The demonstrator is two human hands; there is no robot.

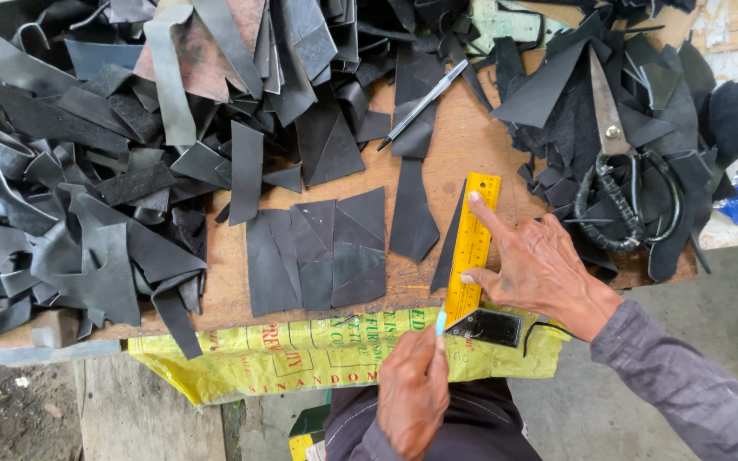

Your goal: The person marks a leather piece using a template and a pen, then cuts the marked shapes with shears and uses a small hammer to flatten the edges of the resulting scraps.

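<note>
My right hand [540, 269] presses a yellow ruler [474, 243] flat on the wooden table [463, 145], index finger near its top and thumb near its lower end. A narrow black leather strip [449, 252] lies along the ruler's left edge. My left hand [412, 393] grips a thin tool with a light blue tip [441, 323], and the tip touches the ruler's bottom end. Just right of the tip, a small black rectangular leather piece [490, 327] rests on a yellow printed sack [301, 354].
Flat cut leather pieces [318, 252] lie side by side left of the ruler, a tapered one [412, 218] beside them. Heaps of black leather scraps [87, 171] cover the left and back. Large scissors [617, 162] rest on scraps at right. A pen [424, 104] lies behind.
</note>
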